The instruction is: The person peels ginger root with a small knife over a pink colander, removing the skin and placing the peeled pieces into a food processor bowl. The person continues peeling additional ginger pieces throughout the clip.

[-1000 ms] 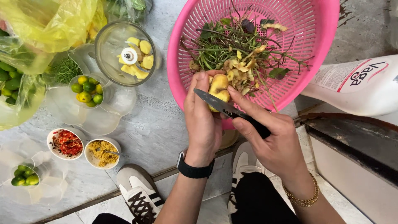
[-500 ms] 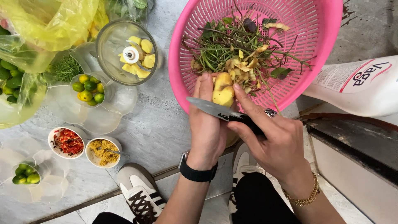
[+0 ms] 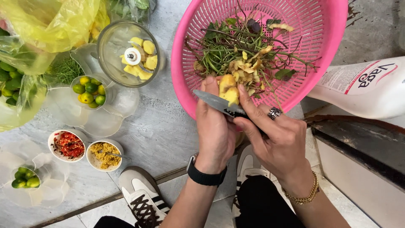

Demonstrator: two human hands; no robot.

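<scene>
L hand (image 3: 215, 126) grips a yellowish ginger piece (image 3: 228, 88) w/ fingers clamped round it, held just over the near rim of the pink colander (image 3: 185, 63). R hand (image 3: 280, 143) has fingers closed on a small knife (image 3: 219, 103); handle mostly hidden in the grip. Blade runs roughly left-right, lying across the ginger's near side, while the ginger's long axis points away from the body, so blade crosses it almost at right angles. R forefinger rests along the ginger. Peelings and green stems sit in the colander beyond. Chopper bowl (image 3: 128, 52) w/ cut ginger chunks stands to the left on the grey floor (image 3: 156, 135), well apart.
</scene>
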